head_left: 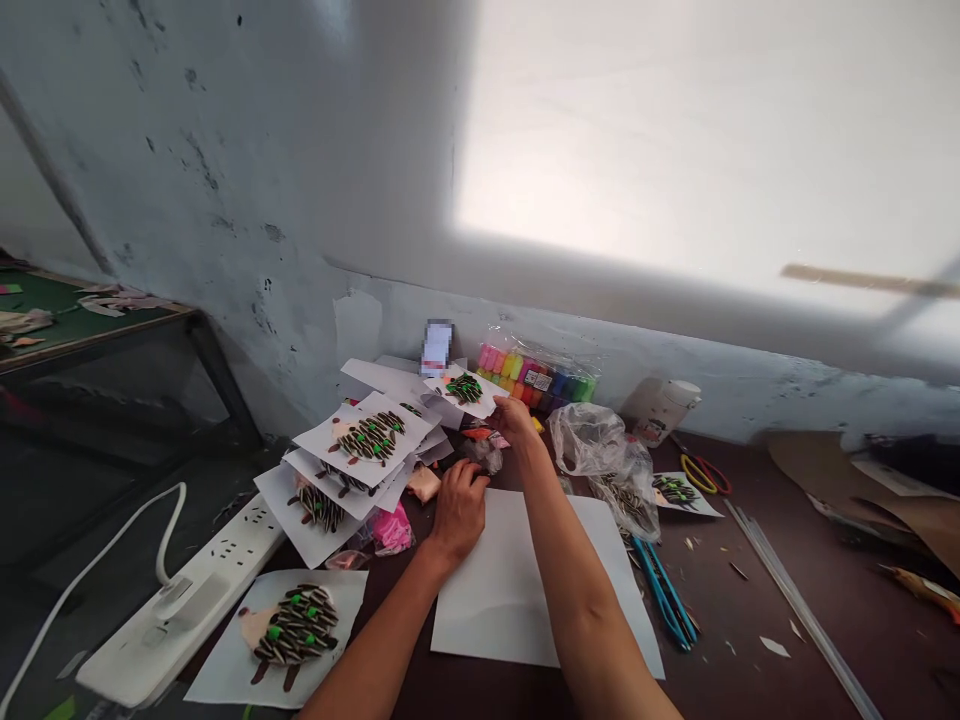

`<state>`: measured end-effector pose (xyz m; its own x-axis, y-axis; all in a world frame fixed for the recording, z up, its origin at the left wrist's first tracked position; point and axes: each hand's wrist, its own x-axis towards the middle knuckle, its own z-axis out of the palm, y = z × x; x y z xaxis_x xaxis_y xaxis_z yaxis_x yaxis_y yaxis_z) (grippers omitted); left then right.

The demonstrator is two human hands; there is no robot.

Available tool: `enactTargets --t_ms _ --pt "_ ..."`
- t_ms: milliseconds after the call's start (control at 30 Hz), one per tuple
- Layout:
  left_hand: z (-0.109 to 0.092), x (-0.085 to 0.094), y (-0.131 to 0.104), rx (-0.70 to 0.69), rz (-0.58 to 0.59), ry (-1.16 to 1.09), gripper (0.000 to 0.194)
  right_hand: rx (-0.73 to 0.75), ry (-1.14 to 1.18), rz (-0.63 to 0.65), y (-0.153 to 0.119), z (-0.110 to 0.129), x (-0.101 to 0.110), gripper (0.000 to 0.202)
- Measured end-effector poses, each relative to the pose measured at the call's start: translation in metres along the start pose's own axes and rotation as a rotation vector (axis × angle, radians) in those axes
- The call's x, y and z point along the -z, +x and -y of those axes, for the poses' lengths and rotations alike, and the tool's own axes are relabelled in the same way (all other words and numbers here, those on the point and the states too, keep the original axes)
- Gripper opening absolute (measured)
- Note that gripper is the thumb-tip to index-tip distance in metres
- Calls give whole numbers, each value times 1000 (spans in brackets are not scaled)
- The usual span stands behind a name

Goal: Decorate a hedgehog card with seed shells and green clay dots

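My right hand (515, 420) reaches forward, its closed fingers at the right edge of a small hedgehog picture card (463, 388). Dark seed-like spines and green dots cover the hedgehog. My left hand (459, 512) lies palm down, fingers slightly apart, at the upper left corner of a blank white sheet (495, 590). Nothing shows in it. Close by its fingertips are a peach-coloured lump (424, 484) and a clear plastic bag (484, 457). To its left, several hedgehog cards are stacked (367, 435), and another hedgehog card (289, 635) lies nearer me.
A power strip (187, 600) borders the left. A phone (437, 348) and multicoloured clay packs (536, 380) stand by the wall. Rightward are a bag of seeds (626, 495), a white bottle (667, 412), scissors (705, 473), a blue tool (664, 595) and clear sticks (799, 605).
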<state>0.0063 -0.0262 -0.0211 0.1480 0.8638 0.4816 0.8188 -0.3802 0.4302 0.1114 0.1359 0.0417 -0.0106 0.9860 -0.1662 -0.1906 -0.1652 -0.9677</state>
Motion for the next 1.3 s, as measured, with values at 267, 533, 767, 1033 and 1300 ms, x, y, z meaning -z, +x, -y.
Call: enactTargets --t_ms 267,533,767,1033,1300 --pt "2 -7 0 11 -14 -12 32 -58 -12 104 17 -4 -54 9" --pt "5 -11 1 18 10 -22 37 -25 -292 123 22 -10 -92 10" --pt "8 -17 0 -13 -45 -23 40 27 -537 64 22 -22 -94 14" --pt "8 -20 -2 -40 -107 17 35 -31 -552 101 10 -10 -88 15" --pt "6 -16 -3 -21 -41 37 31 0 -562 113 -8 -5 -76 16"
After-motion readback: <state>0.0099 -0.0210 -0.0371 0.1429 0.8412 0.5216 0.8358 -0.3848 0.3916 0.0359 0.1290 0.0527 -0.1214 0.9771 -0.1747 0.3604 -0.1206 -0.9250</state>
